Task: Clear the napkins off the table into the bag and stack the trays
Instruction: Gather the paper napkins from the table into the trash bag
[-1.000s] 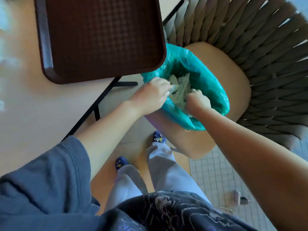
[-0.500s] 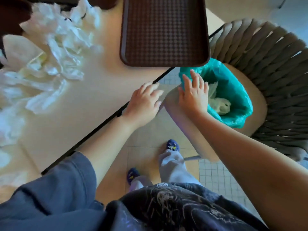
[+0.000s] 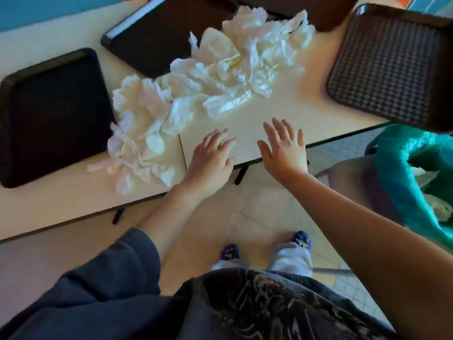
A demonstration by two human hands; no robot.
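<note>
Both hands empty, fingers spread, over tabletop's near edge: left hand (image 3: 210, 163), right hand (image 3: 285, 153). Napkins (image 3: 196, 94) piled mid-table btwn trays: left tray (image 3: 49, 114), far tray (image 3: 157, 38), right-corner tray (image 3: 392, 67). Bag (image 3: 392, 173) beside table's right end w/ napkins inside.

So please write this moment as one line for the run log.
hands: left open, right open, both empty | napkins: heaped on table | bag: holds some | trays: unstacked
</note>
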